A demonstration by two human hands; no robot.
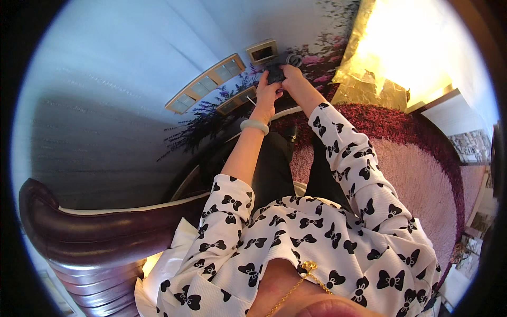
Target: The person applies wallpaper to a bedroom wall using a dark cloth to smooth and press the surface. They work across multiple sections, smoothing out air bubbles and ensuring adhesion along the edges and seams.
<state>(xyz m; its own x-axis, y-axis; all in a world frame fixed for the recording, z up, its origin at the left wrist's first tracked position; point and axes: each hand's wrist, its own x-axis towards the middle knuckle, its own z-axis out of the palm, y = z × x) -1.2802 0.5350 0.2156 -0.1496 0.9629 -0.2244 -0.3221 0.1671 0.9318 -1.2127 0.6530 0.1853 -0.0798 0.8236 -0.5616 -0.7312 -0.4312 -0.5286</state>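
Note:
Both my hands are raised near the wall, holding a dark grey thing (276, 74) that my fingers partly cover; its kind cannot be told. My left hand (267, 93), with a pale bangle (254, 126) at its wrist, grips its lower left side. On its right side is my right hand (290, 75), with the thumb over it. A grey coiled loop (294, 60) shows just beyond the right hand. Close above the hands sits a framed wall fitting with a dark middle (262, 52). A thin white stick or cable (251, 100) shows beside my left hand.
A long switch panel (206, 83) and a smaller one (237, 100) are on the flower-patterned wall to the left. A bright lamp with a yellow, crinkled surround (368, 79) stands at the right. Below lie a red and pink rug (412, 158) and a dark leather headboard or sofa edge (107, 233).

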